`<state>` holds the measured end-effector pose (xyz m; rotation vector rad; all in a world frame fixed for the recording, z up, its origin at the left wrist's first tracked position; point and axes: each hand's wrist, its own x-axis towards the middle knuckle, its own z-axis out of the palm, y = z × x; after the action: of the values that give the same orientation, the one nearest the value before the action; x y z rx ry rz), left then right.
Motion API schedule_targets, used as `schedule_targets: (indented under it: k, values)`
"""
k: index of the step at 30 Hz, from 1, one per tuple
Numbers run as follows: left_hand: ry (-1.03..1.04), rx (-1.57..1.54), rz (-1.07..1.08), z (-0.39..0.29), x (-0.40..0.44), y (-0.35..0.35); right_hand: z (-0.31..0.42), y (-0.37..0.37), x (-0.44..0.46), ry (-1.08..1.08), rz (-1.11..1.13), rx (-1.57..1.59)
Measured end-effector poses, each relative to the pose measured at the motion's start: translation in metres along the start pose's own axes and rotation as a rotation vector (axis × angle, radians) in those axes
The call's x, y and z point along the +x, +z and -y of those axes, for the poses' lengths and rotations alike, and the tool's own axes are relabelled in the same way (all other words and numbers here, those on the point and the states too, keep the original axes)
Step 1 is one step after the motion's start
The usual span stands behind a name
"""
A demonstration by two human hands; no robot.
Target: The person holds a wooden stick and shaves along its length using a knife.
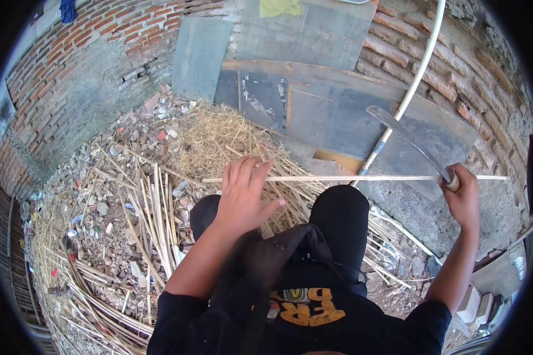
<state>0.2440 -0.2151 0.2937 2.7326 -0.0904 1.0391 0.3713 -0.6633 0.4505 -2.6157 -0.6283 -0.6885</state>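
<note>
A long, pale bamboo strip (326, 178) lies level in front of my knees, running from left of my left hand to beyond my right. My left hand (243, 195) is over its left part, fingers stretched and thumb apart; whether the palm touches the strip is hidden. In my right hand (461, 198) is the handle of a sickle (417, 145), whose curved metal blade points up and to the left. The strip passes by the base of the blade, close to my right fingers. Whether those fingers also touch it, I cannot tell.
Fine shavings (219, 136) are heaped ahead of my knees. Split bamboo strips (157, 207) lie on stony rubble (103, 207) at left. A white pipe (417, 77) slants up beside grey boards (331, 106) leaning on a brick wall (391, 44).
</note>
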Motion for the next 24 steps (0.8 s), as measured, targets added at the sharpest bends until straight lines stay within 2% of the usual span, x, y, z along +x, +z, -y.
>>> schedule_targets:
  k: [3,7,10,13,16,17,20,21,24]
  values:
    - [-0.041,0.058,-0.019,0.0,-0.007,-0.017,0.023,0.036,0.029,-0.142,0.015,0.093]
    - [-0.326,-0.125,0.094,0.017,-0.046,-0.029,0.052,0.089,0.07,-0.371,0.02,0.181]
    - [-0.494,-0.153,0.242,0.025,-0.08,-0.043,0.074,0.13,0.107,-0.512,0.213,0.285]
    - [-0.718,-0.065,0.305,0.017,-0.11,-0.049,0.105,0.181,0.137,-0.723,0.122,0.432]
    - [-0.965,-0.121,0.276,0.004,-0.145,-0.039,0.126,0.225,0.154,-0.851,-0.097,0.429]
    - [-0.981,-0.096,0.27,-0.003,-0.154,-0.036,0.132,0.243,0.159,-0.872,-0.156,0.444]
    - [-1.101,-0.003,0.343,-0.025,-0.165,-0.032,0.135,0.29,0.143,-0.579,0.316,0.512]
    - [-1.158,-0.02,0.36,-0.031,-0.161,-0.033,0.133,0.317,0.134,-0.532,0.384,0.583]
    - [-1.142,-0.055,0.227,-0.033,-0.172,-0.024,0.133,0.329,0.124,-0.435,0.697,0.513]
